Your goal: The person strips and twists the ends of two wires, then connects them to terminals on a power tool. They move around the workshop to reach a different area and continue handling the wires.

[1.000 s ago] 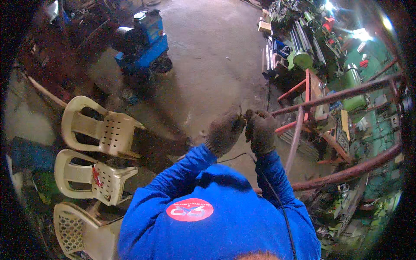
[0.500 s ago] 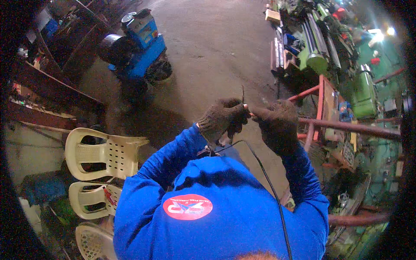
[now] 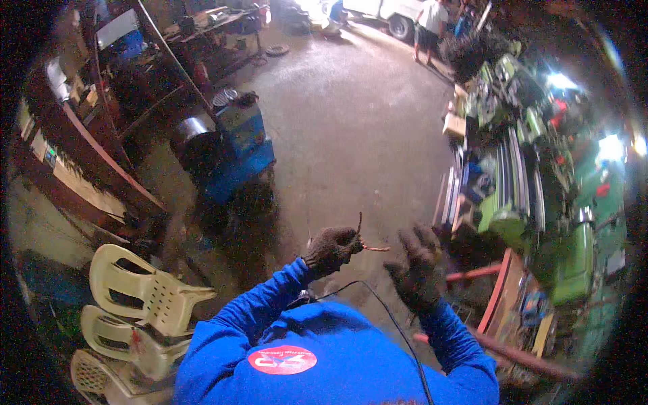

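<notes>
My left hand (image 3: 332,250), in a dark knitted glove, is closed on a wire. A reddish, copper-like strand (image 3: 376,249) sticks out from the fingers to the right, and a dark strand (image 3: 360,221) points up beside it. Whether both belong to one cable is hidden by the glove. To the right, apart from the wire, my right hand (image 3: 420,266) wears the same kind of glove, its fingers spread with nothing seen in them. A thin black cord (image 3: 385,304) runs over my blue top.
Cream plastic chairs (image 3: 121,287) stand at the left, below a blue machine (image 3: 239,145). A green machine (image 3: 503,219) and a red metal frame (image 3: 496,290) are on the right. At the far end, a person (image 3: 430,27) stands near a white vehicle (image 3: 395,9).
My right hand has let go of the wire end and drawn away with its fingers spread. The view has tilted up, bringing the far end of the workshop into sight.
</notes>
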The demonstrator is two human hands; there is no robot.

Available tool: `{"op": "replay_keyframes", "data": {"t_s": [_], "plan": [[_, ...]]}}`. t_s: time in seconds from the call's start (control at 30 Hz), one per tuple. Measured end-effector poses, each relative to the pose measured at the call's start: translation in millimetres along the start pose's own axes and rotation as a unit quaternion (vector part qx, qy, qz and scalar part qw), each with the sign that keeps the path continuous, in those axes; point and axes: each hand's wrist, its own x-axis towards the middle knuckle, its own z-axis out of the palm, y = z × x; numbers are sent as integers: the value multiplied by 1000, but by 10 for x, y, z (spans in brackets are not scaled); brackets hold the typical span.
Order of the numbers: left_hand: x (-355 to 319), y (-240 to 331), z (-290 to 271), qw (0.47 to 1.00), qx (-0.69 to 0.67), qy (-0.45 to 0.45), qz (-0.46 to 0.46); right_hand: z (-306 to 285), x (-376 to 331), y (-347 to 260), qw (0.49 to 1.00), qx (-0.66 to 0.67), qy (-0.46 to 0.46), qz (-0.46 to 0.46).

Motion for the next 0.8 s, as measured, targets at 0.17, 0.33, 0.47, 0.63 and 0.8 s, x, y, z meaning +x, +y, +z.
{"op": "replay_keyframes", "data": {"t_s": [0.17,0.33,0.47,0.63,0.8], "plan": [[864,444,-227,987,-158,3,32,534,1212,485,975,55,-202,-68],[1501,659,-334,993,-119,15,25,957,1646,1094,973,105,-188,-77],[2259,394,-544,991,-1,16,129,1293,2164,1462,800,413,-365,238],[3294,419,-1000,981,-159,-36,105,1583,3092,1822,767,391,-398,317],[4195,667,-1610,976,-128,-143,104,1798,3962,2466,825,345,-347,282]]}}
